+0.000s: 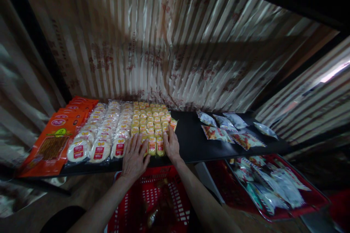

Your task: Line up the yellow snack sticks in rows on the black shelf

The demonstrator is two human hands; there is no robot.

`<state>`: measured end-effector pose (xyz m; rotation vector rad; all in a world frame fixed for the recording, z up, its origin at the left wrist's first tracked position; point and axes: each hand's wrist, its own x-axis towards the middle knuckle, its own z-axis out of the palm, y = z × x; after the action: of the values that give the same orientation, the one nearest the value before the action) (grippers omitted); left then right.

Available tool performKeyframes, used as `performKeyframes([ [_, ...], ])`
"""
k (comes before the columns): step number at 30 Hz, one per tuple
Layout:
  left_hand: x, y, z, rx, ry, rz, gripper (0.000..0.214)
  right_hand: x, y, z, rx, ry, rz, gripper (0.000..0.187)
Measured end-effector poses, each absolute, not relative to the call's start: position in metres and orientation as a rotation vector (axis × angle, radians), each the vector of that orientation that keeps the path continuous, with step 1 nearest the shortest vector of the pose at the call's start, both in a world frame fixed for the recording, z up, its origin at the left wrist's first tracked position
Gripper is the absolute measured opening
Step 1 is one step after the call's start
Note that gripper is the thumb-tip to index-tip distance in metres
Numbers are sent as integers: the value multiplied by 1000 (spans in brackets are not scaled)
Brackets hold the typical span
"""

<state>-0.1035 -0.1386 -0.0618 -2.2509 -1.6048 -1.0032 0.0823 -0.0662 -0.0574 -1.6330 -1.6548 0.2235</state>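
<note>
Small yellow snack packets (150,124) lie in tight rows on the black shelf. My left hand (134,156) rests flat with fingers stretched over the front of these rows, where they meet the round white rice-cracker packets (119,146). It is open and covers part of the packets below. At the right side of the yellow rows, my right hand (171,145) touches the packets with extended fingers, open. Beside its fingertips, one yellow packet (173,124) sits tilted at the edge of the block.
Orange snack bags (56,131) overlap at the shelf's left end. Several clear-and-white packets (218,133) lie on the shelf's right part (188,145). Below stand a red basket (175,180) with a few packets and another red basket (314,198) full of bags. Striped sheeting (153,36) hangs behind.
</note>
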Motion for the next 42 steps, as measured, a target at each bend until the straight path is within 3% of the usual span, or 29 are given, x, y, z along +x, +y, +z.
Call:
performKeyframes([
  [7, -102, -140, -62, -2255, -1570, -1008, 59, 61, -63, -28, -1459, -2019, -120, 50],
  [14, -101, -139, -61, -2258, -1581, -982, 49, 19, -49, 2, -1523, -2329, 2, 51],
  [23, -102, -138, -61, -2262, -1597, -967, 46, 6, -39, 1, -1549, -2375, 53, 50],
  [42, -103, -139, -60, -2244, -1568, -991, 61, 24, -25, 5, -1737, -2180, 45, 52],
])
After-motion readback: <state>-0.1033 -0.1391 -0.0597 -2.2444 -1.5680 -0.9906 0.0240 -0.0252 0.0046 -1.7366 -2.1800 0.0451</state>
